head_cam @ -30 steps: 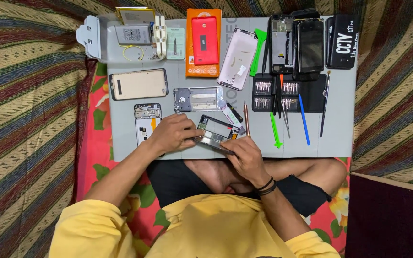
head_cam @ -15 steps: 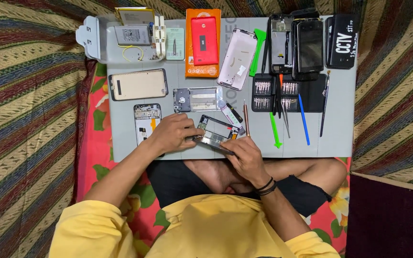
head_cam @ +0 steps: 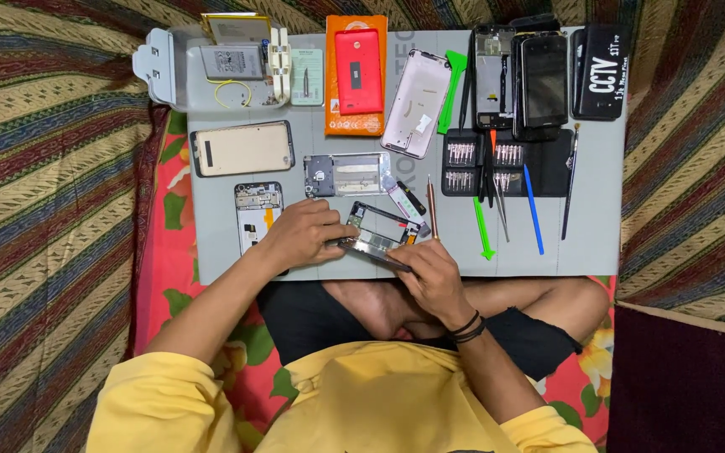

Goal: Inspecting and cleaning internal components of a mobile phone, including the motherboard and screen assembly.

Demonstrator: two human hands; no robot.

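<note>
We see an opened phone body [head_cam: 377, 236], a dark rectangular frame with its back cover off and its inner parts bare: a pale board area in the middle, green bits and a small red spot near one end. It lies tilted, long side running from upper left to lower right, at the near edge of the grey mat [head_cam: 547, 252], about midway along it. Our fingers cover both of its ends.

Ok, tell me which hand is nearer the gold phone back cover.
Left. The left hand lies just below and right of the gold phone back cover; the right hand is farther right, past the opened phone.
</note>
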